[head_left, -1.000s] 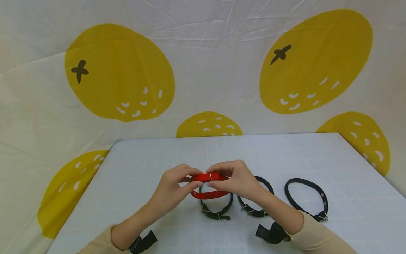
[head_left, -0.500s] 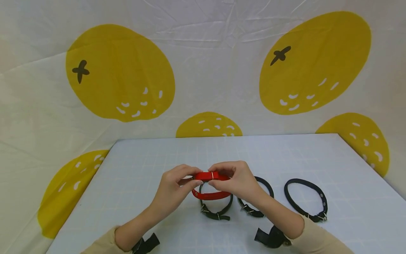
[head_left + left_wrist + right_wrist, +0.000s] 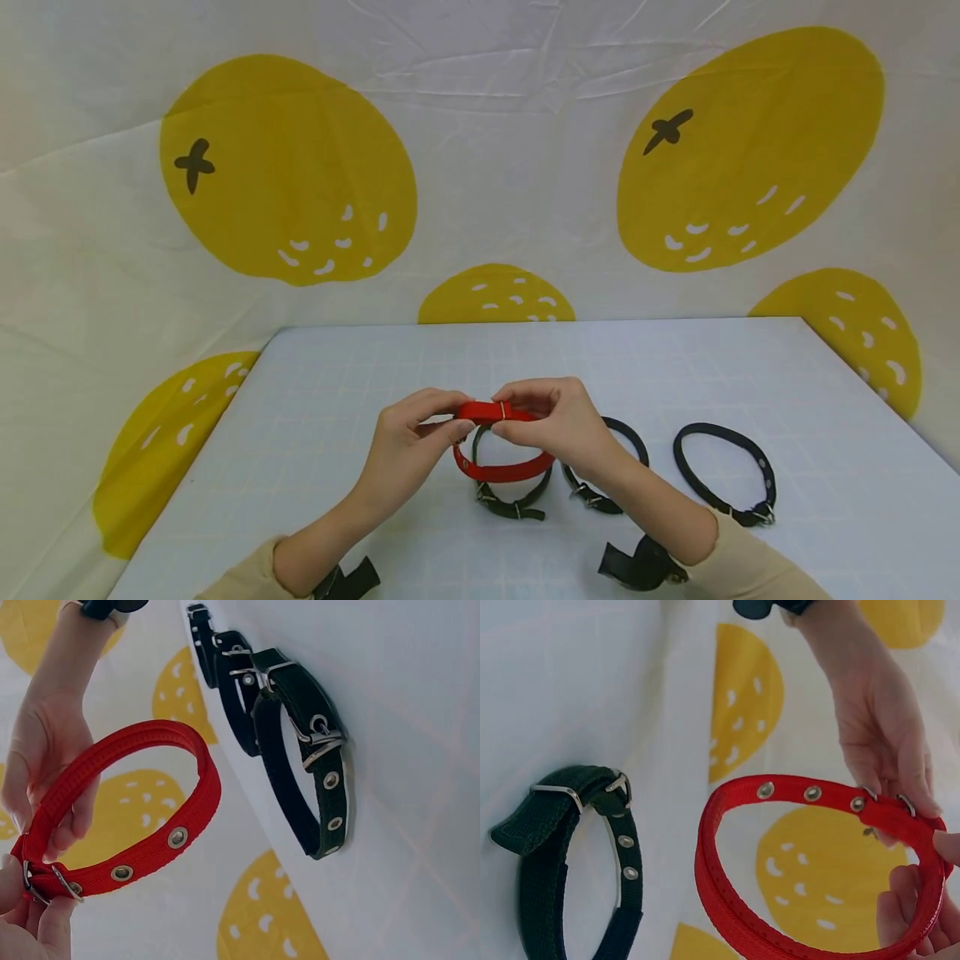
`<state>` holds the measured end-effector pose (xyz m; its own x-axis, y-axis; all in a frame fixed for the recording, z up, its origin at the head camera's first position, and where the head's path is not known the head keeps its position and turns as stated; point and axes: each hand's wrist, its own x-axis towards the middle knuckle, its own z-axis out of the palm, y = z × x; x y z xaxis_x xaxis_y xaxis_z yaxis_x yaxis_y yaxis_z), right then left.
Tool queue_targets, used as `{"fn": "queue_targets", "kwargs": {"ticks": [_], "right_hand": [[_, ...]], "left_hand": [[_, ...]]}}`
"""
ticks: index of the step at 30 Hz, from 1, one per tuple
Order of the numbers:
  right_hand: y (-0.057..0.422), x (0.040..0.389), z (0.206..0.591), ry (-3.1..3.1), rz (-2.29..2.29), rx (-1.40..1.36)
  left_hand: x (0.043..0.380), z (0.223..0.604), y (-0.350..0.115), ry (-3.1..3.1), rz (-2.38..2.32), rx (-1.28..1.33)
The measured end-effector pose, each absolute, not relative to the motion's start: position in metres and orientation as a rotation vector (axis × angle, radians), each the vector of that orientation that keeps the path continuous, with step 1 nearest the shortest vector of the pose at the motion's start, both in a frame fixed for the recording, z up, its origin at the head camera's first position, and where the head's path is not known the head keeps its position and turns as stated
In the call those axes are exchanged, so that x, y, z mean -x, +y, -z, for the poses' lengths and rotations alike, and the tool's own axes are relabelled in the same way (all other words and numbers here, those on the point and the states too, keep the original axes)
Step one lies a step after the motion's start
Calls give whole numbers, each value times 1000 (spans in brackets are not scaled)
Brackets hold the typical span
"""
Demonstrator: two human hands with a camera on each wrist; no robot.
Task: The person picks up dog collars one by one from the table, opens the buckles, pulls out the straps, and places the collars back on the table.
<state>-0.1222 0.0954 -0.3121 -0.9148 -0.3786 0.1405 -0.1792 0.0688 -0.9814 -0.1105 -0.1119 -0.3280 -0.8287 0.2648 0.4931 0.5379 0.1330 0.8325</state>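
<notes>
Above the table, both hands hold a red dog collar (image 3: 504,473), its loop fastened and hanging below the fingers. My left hand (image 3: 408,437) pinches it beside the metal buckle, thumb below and fingers on top. My right hand (image 3: 558,421) pinches the strap on the other side of the keeper ring. Metal eyelets show along the red collar (image 3: 154,859) in the left wrist view. The right wrist view shows the whole loop of the collar (image 3: 731,900), with the buckle near the left fingers. A dark green collar (image 3: 517,508) lies on the table beneath, partly behind the red loop.
Two more dark collars lie to the right: a middle one (image 3: 600,502), partly hidden by the right forearm, and a far-right one (image 3: 712,427). Black straps (image 3: 641,564) hang at both wrists. A patterned cloth (image 3: 510,167) stands behind the white table (image 3: 360,358).
The red collar's loop has tilted, so its lower side hangs further down and the loop looks wider. Both hands keep their hold with little movement. The dark collars stay where they were.
</notes>
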Motion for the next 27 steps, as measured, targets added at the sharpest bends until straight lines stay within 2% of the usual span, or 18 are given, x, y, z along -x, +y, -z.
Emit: {"fn": "queue_targets", "kwargs": {"ticks": [8,27], "right_hand": [[94,122,311,2163,1977,480],[92,120,310,2110,2037,472]], "left_hand": [[111,328,-110,-2187,1821,734],[106,328,-110,-2159,1952,652]]}}
